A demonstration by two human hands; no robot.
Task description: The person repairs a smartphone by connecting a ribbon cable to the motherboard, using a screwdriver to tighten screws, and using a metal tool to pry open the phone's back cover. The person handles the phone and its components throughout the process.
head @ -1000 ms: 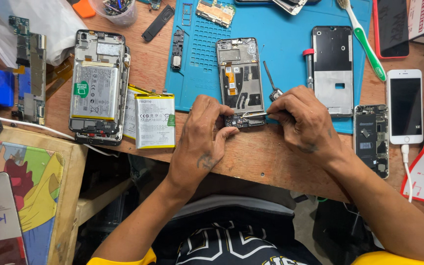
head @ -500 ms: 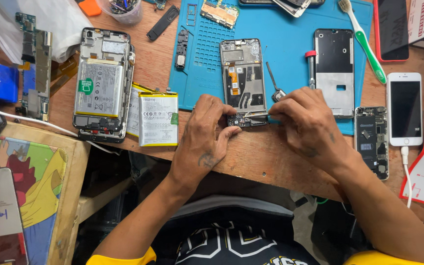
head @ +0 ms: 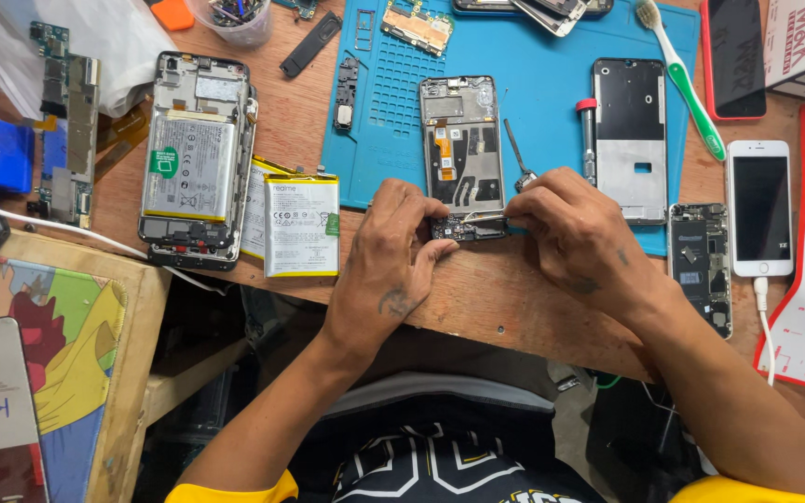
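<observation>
The left hand (head: 391, 256) pinches the open phone frame's (head: 463, 154) lower end to steady it on the desk (head: 486, 289) — the right hand (head: 578, 237), just beside, grips tweezers (head: 484, 216) at its bottom board.

Bare wood below the opened phone (head: 462, 154) — loose battery (head: 301, 226) leftward.

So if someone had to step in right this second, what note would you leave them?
Left hand: steadies the lower end of the opened phone frame at the edge of the blue mat.
Right hand: holds thin tweezers, tips at the small board at the frame's bottom.
Done: back off; two loose batteries lie to the left.
Left: the bottom board is still in the frame.
</observation>
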